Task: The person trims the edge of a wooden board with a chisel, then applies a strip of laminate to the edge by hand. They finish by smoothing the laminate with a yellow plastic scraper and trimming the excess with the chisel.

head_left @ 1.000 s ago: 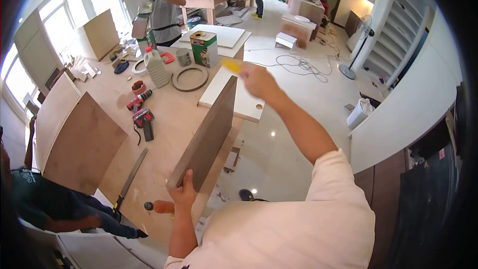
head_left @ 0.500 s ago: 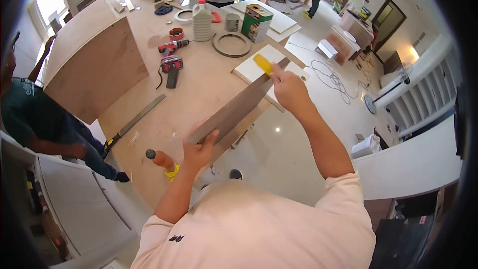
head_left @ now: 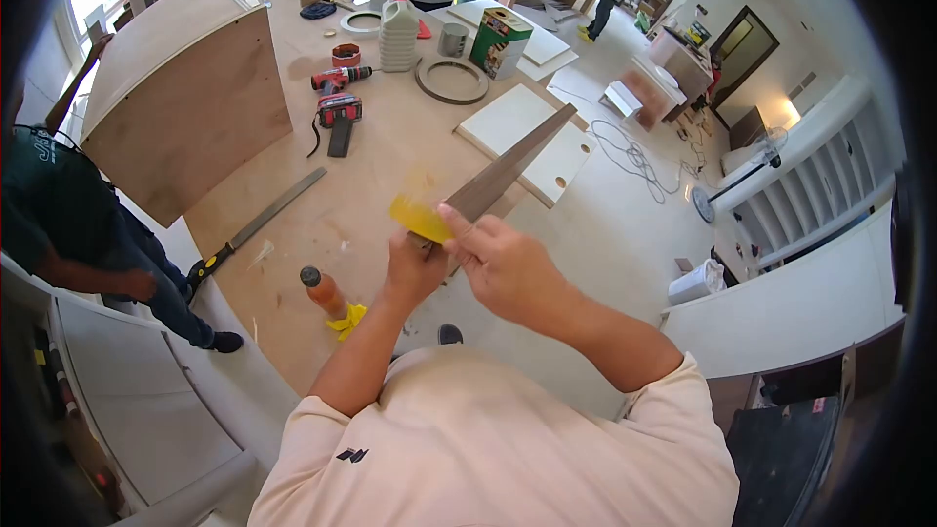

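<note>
A long brown wooden strip (head_left: pixel 514 158) slants from my hands out over the table, its far end above a white panel (head_left: pixel 561 161). My left hand (head_left: pixel 415 271) is closed around the strip's near end. In my right hand (head_left: pixel 512 268) is a flat yellow scraper (head_left: pixel 420 220), pinched between thumb and fingers and lying across the strip right at my left hand. Motion smears the scraper's far side. Left of my left forearm, an orange bottle with a dark cap (head_left: pixel 327 295) stands beside a crumpled yellow cloth (head_left: pixel 346 322).
A handsaw (head_left: pixel 278 210) lies along the table's left side. Two red cordless drills (head_left: pixel 340 78) sit further back, near a white jug (head_left: pixel 398 34), a green tin (head_left: pixel 503 44) and a coiled band (head_left: pixel 452 81). A person (head_left: pixel 59 205) stands by a curved wooden cabinet (head_left: pixel 210 107) at left.
My right hand has drawn the yellow scraper back along the strip, from its far end to the near end by my left hand. The left hand keeps its hold.
</note>
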